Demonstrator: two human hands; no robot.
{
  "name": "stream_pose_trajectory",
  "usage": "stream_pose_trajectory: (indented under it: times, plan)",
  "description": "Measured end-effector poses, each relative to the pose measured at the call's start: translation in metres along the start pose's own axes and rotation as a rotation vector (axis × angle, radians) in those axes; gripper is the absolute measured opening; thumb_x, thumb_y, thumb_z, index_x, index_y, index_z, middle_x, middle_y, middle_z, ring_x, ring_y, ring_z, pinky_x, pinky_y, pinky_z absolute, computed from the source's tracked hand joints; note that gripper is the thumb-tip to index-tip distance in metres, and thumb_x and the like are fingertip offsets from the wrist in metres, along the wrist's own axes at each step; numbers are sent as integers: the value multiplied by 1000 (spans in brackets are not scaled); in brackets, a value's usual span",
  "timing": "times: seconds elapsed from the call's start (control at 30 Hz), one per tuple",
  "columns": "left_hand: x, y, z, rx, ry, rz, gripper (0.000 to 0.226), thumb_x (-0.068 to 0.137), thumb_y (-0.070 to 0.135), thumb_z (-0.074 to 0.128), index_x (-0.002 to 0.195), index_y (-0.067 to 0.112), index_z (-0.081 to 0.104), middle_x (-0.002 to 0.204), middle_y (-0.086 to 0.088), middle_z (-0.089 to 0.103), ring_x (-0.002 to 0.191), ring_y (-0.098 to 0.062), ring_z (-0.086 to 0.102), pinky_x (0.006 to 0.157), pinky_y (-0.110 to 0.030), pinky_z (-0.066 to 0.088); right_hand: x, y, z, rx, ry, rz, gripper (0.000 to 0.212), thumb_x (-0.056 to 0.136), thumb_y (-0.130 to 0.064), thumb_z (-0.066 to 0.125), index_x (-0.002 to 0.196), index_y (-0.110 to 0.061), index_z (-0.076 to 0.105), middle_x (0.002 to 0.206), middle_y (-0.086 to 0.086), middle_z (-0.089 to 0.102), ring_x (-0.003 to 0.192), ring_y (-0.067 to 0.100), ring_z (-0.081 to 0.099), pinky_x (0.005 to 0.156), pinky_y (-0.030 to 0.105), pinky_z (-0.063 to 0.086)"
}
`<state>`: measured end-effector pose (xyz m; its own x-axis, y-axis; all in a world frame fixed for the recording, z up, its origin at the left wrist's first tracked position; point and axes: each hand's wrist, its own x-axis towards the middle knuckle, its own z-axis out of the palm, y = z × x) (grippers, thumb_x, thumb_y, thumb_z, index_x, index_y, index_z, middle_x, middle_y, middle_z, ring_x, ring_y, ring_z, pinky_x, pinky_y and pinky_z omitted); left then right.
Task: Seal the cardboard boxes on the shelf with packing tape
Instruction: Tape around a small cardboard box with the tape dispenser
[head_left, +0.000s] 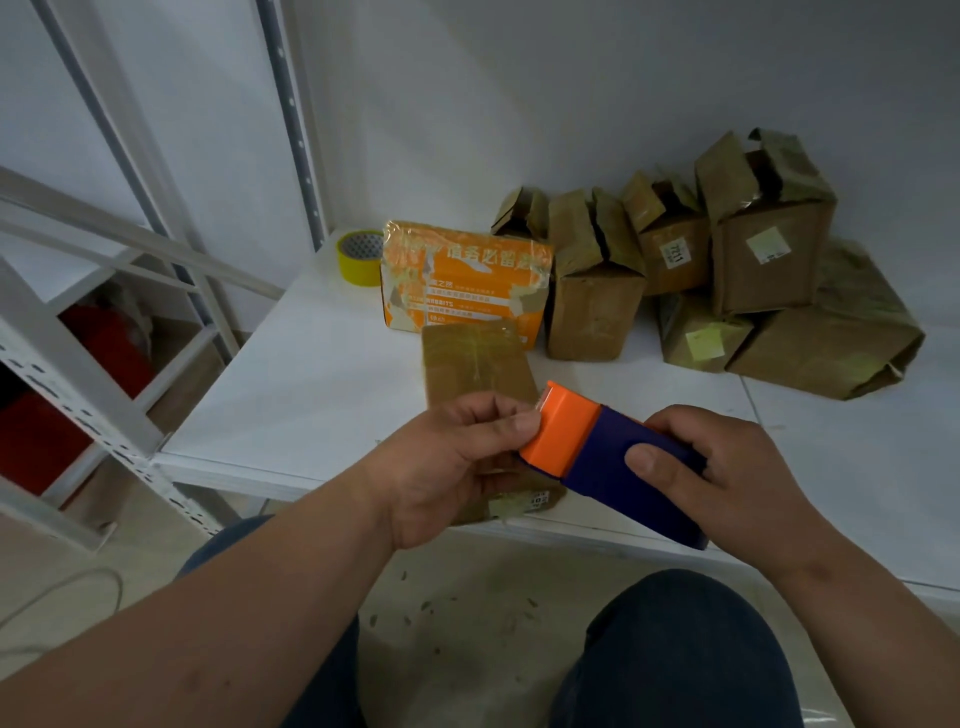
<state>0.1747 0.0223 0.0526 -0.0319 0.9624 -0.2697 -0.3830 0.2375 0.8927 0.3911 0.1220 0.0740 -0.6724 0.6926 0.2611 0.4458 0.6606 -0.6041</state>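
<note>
Tape end pinched at the dispenser's mouth, flat box waiting just beyond the hands.

Right hand (727, 467) is curled round the blue body of the tape dispenser (613, 462), whose long axis runs from near right to far left, orange cutter end leading; left hand (457, 457) pinches at that orange end, seemingly on the tape's loose tip, though the tape itself is too faint to make out. Directly under and beyond both hands lies the flat cardboard box (478, 364), long axis pointing away, its near end over the front edge of the shelf (311, 374). Nothing stands between tape and box. Behind it sits an orange printed box (467, 280); far left, a yellow tape roll (358, 257); far right, a heap of brown boxes (753, 270), several with flaps gaping.
</note>
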Motion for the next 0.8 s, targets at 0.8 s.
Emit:
stream_pose_trajectory:
  times: [0.8]
  plan:
    - [-7,9,-1,-58,161,-195,49,89,57,48,91,11,65,88,-11,66,82,-25,63,69,-34,51,6,-9,-6,105,-157,106,32,77,-55,54,82,-25,63,78,-20,66,66,0,63,57,10,46]
